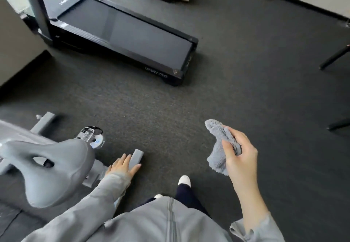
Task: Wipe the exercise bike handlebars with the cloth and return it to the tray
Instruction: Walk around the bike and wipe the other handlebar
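My right hand (239,154) grips a fluffy grey cloth (217,147), bunched up and held in the air over the dark carpet at the lower right. The grey exercise bike (17,133) stands at the lower left; its saddle (49,167) is the nearest part. The handlebars and a tray are out of view. My left hand (123,167) hangs beside the saddle with straight, relaxed fingers and holds nothing. It overlaps the bike's grey base bar (137,156) in the picture; I cannot tell whether it touches it.
A black treadmill (123,33) lies across the carpet at the upper left, with a dark post (39,8) at its head. Black legs of furniture (333,58) reach in at the right edge. My feet (184,180) stand on the carpet below.
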